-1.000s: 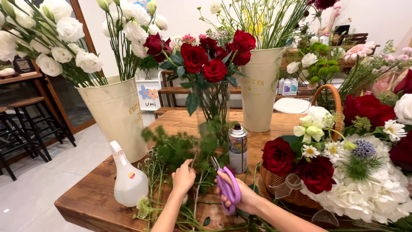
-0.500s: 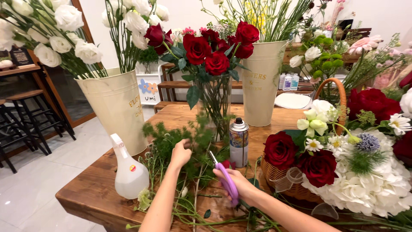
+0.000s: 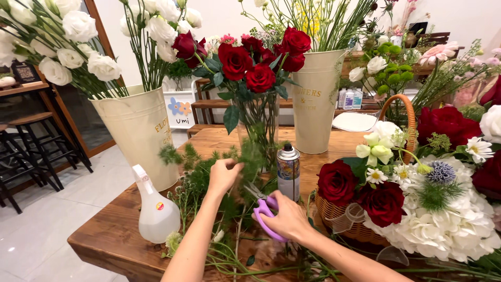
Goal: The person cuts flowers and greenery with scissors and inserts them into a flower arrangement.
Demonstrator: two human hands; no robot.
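Gripping a green sprig (image 3: 249, 156) in our left hand (image 3: 223, 175), we hold purple scissors (image 3: 267, 211) in our right hand (image 3: 284, 219), blades angled up-left toward its upright stem

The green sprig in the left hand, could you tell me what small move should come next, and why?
Probably close the purple-handled scissors on the green sprig: the left hand holds it up, and the right hand has the blades pointing at its stem.

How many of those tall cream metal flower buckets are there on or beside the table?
2. One cream bucket stands at the table's left corner, holding white flowers; the other cream bucket stands on the table behind the spray can. More may be hidden behind the flowers on the right.
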